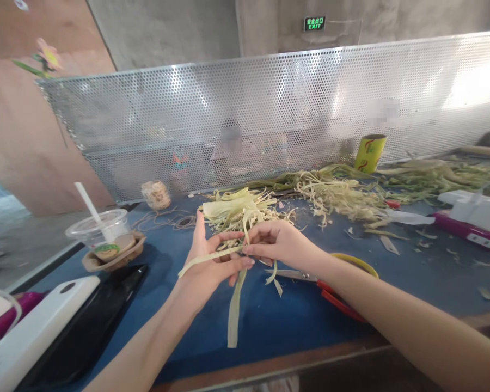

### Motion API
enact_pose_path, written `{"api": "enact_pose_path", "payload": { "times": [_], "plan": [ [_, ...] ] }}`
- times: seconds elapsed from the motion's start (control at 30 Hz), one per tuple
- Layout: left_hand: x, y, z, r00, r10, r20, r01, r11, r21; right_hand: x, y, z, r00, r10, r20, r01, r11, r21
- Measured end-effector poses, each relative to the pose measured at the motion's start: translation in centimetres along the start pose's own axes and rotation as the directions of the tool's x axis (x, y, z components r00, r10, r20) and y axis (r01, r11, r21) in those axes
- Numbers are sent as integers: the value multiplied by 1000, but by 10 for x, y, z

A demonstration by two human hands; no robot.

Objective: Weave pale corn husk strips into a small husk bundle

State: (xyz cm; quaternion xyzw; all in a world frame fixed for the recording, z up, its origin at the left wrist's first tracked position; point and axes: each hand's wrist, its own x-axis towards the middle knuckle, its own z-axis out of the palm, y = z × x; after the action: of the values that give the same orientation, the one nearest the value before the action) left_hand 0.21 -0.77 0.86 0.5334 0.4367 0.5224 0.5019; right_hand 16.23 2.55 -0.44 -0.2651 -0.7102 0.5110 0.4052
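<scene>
Pale green strips of dried plant leaf (236, 316) cross between my two hands; one hangs down toward the table's front and another lies over my left wrist. My left hand (212, 256) grips the strips between thumb and fingers, its index finger raised. Closed in a pinch, my right hand (275, 242) holds the strips where they cross. Exactly how they are wound there is hidden by the fingers. Just beyond the hands lies a heap of leaf strips (237, 204). Scissors (330, 294) with red and yellow handles lie partly under my right forearm.
On the left stand a lidded plastic cup with a straw (106, 231), a black tray-like object (85, 332) and a white box (44, 332). A twine ball (155, 195) sits behind. More leaf scraps (343, 196), a yellow tube (370, 153) and a perforated metal screen (269, 114) are at the back.
</scene>
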Motion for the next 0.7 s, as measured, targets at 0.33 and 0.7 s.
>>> {"api": "enact_pose_path", "payload": {
  "times": [0.33, 0.7],
  "plan": [
    [-1, 3, 1, 1000, 4, 30, -3, 1000, -22, 2, -3, 1, 994, 109, -17, -106, 989, 106],
    [-1, 3, 2, 1000, 21, 19, -19, 998, -64, -8, -10, 5, 971, -233, -63, 162, 825, -542]
  ]
}}
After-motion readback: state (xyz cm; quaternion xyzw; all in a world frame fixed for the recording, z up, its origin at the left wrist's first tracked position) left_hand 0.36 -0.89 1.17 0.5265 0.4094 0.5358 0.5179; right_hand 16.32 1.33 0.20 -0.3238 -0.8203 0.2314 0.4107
